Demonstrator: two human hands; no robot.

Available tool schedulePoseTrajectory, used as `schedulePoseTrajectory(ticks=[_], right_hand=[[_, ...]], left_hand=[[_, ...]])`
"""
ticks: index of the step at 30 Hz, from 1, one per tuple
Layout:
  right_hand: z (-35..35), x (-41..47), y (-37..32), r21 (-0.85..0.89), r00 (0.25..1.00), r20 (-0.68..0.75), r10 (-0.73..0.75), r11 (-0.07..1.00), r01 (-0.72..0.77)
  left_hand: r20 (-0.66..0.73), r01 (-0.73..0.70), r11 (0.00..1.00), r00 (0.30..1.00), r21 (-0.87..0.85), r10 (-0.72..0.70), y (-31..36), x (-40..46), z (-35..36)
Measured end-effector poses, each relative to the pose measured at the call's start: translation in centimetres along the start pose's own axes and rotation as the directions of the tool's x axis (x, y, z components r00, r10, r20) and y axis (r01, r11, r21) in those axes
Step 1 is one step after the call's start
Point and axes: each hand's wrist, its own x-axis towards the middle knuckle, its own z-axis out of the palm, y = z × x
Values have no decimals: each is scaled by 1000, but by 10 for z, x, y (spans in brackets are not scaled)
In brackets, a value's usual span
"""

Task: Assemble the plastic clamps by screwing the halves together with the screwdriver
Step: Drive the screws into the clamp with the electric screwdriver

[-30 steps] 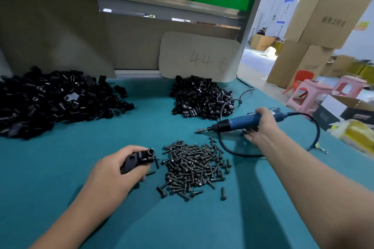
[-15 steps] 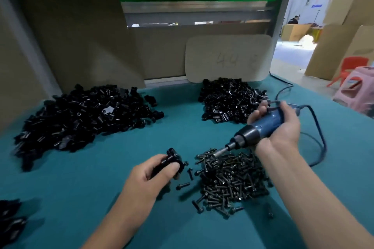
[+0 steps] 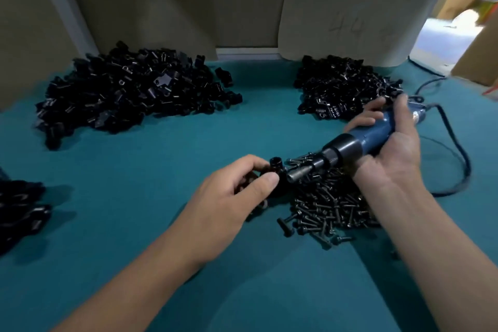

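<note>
1. Plastic clamp (image 3: 276, 172) is sitting pinched in left hand (image 3: 231, 197), just left of screw pile (image 3: 331, 205).
2. Right hand (image 3: 390, 143) is gripping electric screwdriver (image 3: 361, 143), bit touching clamp.

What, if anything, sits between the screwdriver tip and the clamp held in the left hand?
Nothing visible. The screwdriver, gripped by the right hand, has its tip right at the clamp pinched in the left hand. The screw pile lies below and beside it.
</note>
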Motion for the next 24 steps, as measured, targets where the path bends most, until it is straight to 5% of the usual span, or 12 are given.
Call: schedulePoseTrajectory(ticks=[8, 24], right_hand=[[-5, 8, -3, 16, 996, -83, -17, 1000, 18], [-8, 8, 1, 15, 997, -76, -8, 1000, 10]], left_hand=[[-48, -18, 967, 999, -253, 6, 4, 1, -1], [-17, 0, 999, 1000, -43, 0, -2, 1, -3]])
